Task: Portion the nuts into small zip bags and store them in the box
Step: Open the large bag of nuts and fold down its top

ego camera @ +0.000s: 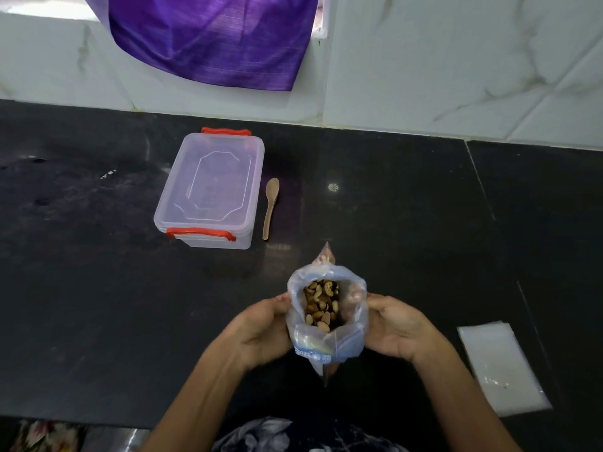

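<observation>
1. The bag of nuts (pixel 327 321) is carrying blue and white print along its folded-down near edge; the print is appearing upside down and blurred, and no word or brand is coming through with any certainty.
2. The clear box (pixel 208 190) with red clips is showing only a moulded outline on its lid, with no lettering that is reading.
3. The stack of small zip bags (pixel 499 367) is showing no readable print.

one box (pixel 208 190), one spoon (pixel 270 208), two hands (pixel 261 331)
</observation>
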Motion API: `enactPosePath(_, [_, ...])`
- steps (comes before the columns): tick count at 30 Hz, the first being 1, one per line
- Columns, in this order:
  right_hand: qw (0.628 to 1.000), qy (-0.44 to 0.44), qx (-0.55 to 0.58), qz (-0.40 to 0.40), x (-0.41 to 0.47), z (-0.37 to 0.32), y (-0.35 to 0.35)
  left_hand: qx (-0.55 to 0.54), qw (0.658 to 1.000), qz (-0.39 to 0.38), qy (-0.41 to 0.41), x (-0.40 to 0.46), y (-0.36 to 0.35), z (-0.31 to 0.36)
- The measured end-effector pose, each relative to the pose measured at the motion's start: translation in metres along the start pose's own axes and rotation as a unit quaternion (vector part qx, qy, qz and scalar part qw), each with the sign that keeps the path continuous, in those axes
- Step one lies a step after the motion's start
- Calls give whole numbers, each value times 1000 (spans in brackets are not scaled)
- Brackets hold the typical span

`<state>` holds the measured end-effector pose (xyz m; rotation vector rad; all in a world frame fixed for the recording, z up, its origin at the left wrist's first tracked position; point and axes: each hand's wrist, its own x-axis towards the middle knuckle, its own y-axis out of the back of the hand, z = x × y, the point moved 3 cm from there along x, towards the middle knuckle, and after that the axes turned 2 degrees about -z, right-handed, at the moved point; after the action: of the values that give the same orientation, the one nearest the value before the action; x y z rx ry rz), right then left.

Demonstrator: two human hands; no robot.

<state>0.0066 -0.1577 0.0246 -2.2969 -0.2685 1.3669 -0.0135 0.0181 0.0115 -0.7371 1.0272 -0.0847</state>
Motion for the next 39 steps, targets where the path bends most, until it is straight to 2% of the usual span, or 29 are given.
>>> enactPosePath(3, [1000,0,4,20,3,3,1,1,1000,7,22,2,3,-3])
enactPosePath(5, [997,9,-58,58,4,-2,1,141,988,65,24,3,6,2])
enactPosePath(6, [988,7,-120,96,2,-4,0,240,965,100,29,2,7,3])
enactPosePath(8, [943,-18,-291,159,-2,-7,0,357,921,157,17,3,10,6])
enactPosePath(9, [914,-23,-363,177,-4,-9,1,357,920,159,-1,4,9,7])
enactPosePath(10, [901,-14,-391,186,-6,-10,2,316,937,148,-23,6,8,7])
enactPosePath(11, [907,1,-378,188,-8,-12,2,245,959,134,-53,7,5,8])
enactPosePath(12, [931,13,-314,186,-11,-12,3,164,975,122,-82,7,3,7])
enactPosePath(14, [976,27,-148,158,-15,-10,-3,54,986,106,-114,8,1,5])
enactPosePath(15, [983,29,-108,147,-15,-9,-6,60,986,100,-121,9,0,2])
enactPosePath(16, [979,24,-134,152,-14,-6,-5,107,981,103,-127,8,0,1])
enactPosePath(18, [941,11,-280,189,-16,-3,-4,259,948,131,-129,-2,-5,2])
enactPosePath(20, [888,-4,-408,211,-23,-2,-4,395,892,188,-113,-14,-4,6])
enactPosePath(21, [874,-5,-434,218,-26,-2,-3,440,864,221,-99,-20,0,8])
enactPosePath(22, [873,-2,-437,218,-29,-1,-1,456,852,242,-90,-24,5,8])
enactPosePath(23, [880,5,-425,210,-31,0,-1,444,857,245,-94,-28,7,8])
enactPosePath(26, [908,37,-386,162,-30,2,-3,334,913,198,-127,-32,6,0])
enactPosePath(29, [949,83,-274,136,-26,9,-3,116,980,112,-117,-33,-2,-14])
enactPosePath(31, [979,85,-143,117,-23,17,-2,-44,993,63,-86,-34,-6,-22])
enactPosePath(32, [987,84,-91,104,-21,22,-2,-89,992,53,-78,-33,-5,-25])
enactPosePath(34, [987,75,-89,108,-19,30,0,-59,994,71,-65,-33,-3,-29])
enactPosePath(35, [977,63,-155,130,-21,32,1,14,993,103,-59,-33,0,-30])
enactPosePath(37, [925,34,-332,183,-29,31,1,193,964,177,-41,-37,4,-31])
enactPosePath(39, [882,29,-422,206,-35,29,1,278,936,213,-23,-39,5,-31])
